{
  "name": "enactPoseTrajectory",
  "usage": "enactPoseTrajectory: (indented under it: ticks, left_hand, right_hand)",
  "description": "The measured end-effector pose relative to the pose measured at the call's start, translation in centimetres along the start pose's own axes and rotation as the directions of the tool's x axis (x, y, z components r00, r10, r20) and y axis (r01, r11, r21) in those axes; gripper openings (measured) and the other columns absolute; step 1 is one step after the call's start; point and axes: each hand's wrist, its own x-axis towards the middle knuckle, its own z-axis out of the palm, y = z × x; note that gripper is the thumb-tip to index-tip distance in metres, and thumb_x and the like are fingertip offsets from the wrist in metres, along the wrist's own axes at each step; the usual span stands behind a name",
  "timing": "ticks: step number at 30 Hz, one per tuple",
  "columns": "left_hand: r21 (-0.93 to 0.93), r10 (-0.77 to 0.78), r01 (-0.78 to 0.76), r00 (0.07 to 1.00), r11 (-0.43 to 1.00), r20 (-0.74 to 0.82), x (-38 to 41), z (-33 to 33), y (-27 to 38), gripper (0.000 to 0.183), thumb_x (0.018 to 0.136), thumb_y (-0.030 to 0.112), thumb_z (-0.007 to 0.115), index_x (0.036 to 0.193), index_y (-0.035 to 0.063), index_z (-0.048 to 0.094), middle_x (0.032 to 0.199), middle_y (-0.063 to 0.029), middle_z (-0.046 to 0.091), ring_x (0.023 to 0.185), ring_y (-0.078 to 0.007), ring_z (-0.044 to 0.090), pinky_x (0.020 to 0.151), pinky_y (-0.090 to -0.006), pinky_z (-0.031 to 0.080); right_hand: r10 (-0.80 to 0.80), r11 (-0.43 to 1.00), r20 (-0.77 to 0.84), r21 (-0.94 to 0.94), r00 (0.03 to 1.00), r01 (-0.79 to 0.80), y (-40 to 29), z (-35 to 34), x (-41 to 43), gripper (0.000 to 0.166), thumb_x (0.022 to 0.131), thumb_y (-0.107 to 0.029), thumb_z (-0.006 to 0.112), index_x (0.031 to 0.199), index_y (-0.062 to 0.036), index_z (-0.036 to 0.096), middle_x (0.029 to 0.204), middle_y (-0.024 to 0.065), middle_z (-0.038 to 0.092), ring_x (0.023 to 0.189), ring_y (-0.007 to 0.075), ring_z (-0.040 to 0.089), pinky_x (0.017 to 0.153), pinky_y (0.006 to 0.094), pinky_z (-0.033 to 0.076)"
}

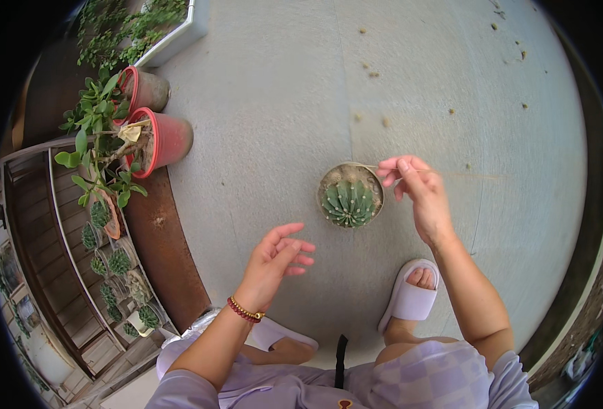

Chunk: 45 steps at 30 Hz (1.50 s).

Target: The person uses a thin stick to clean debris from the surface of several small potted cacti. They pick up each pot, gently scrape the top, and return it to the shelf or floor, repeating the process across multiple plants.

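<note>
A ribbed green cactus with pale spine tufts grows in a round pot of sandy soil on the concrete floor before me. My right hand, at the pot's right edge, pinches a thin stick between thumb and fingers. One end of the stick reaches over the pot's far rim; the other, blurred, points out to the right. Whether its tip touches the soil I cannot tell. My left hand hovers at the lower left of the pot, fingers apart and holding nothing. A beaded bracelet circles the left wrist.
Two red-rimmed pots with leafy succulents stand at the left. Behind them is a white planter of greenery. Small cacti crowd a rack at lower left. Small dry bits dot the concrete floor. My slippered feet flank the near side.
</note>
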Motion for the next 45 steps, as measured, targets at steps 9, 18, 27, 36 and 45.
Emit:
enactPoseTrajectory:
  ticks: [9, 18, 27, 36, 45]
  left_hand:
    - [-0.042, -0.022, 0.023, 1.0, 0.999, 0.01, -0.8, -1.1, -0.3, 0.037, 0.107, 0.019, 0.055, 0.142, 0.0077, 0.052, 0.118, -0.009, 0.07, 0.097, -0.0135, 0.068, 0.082, -0.0278, 0.055]
    - [-0.057, -0.018, 0.02, 0.999, 0.998, 0.034, -1.0, -1.5, -0.2, 0.034, 0.108, 0.018, 0.054, 0.14, 0.008, 0.054, 0.117, -0.0083, 0.07, 0.097, -0.013, 0.067, 0.083, -0.0275, 0.055]
    - [-0.04, -0.015, 0.017, 0.998, 0.999, 0.053, -1.3, -1.2, -0.3, 0.034, 0.108, 0.023, 0.055, 0.138, 0.0079, 0.056, 0.116, -0.007, 0.07, 0.098, -0.0131, 0.068, 0.084, -0.0281, 0.055]
    - [-0.052, -0.014, 0.017, 0.997, 0.999, 0.073, -1.3, -1.4, -0.3, 0.032, 0.108, 0.021, 0.054, 0.137, 0.0072, 0.056, 0.115, -0.0075, 0.07, 0.098, -0.014, 0.068, 0.084, -0.0283, 0.055]
    - [-0.06, -0.019, 0.025, 0.995, 0.998, 0.1, -1.4, -2.0, -0.9, 0.031, 0.108, 0.021, 0.053, 0.135, 0.0066, 0.057, 0.115, -0.008, 0.071, 0.098, -0.0138, 0.068, 0.083, -0.0275, 0.055]
  right_hand:
    - [0.001, 0.997, 0.107, 0.075, 0.994, -0.009, -1.4, -0.1, -1.4, 0.037, 0.11, -0.029, 0.05, 0.115, 0.0003, 0.071, 0.101, 0.0059, 0.073, 0.087, 0.01, 0.062, 0.074, 0.0255, 0.047]
    - [-0.168, 0.972, -0.056, -0.176, 0.984, 0.156, -0.9, 0.8, -1.5, 0.032, 0.109, -0.022, 0.053, 0.111, 0.001, 0.074, 0.103, 0.0047, 0.07, 0.087, 0.0102, 0.061, 0.074, 0.025, 0.047]
    - [-0.17, 0.94, 0.192, -0.261, 0.967, 0.217, -2.5, 1.5, -1.0, 0.029, 0.108, -0.019, 0.054, 0.108, 0.0007, 0.076, 0.099, 0.0045, 0.068, 0.087, 0.0111, 0.061, 0.075, 0.0246, 0.047]
    - [-0.317, 0.818, 0.093, -0.478, 0.944, 0.322, -3.0, 1.9, 1.3, 0.026, 0.108, -0.016, 0.055, 0.106, 0.0, 0.075, 0.095, 0.0032, 0.064, 0.084, 0.0103, 0.057, 0.072, 0.0237, 0.045]
    - [-0.233, 0.746, 0.288, -0.56, 0.929, 0.361, -3.6, 2.4, 1.7, 0.027, 0.107, -0.018, 0.056, 0.102, -0.0004, 0.076, 0.094, 0.0028, 0.064, 0.086, 0.0113, 0.059, 0.073, 0.0249, 0.045]
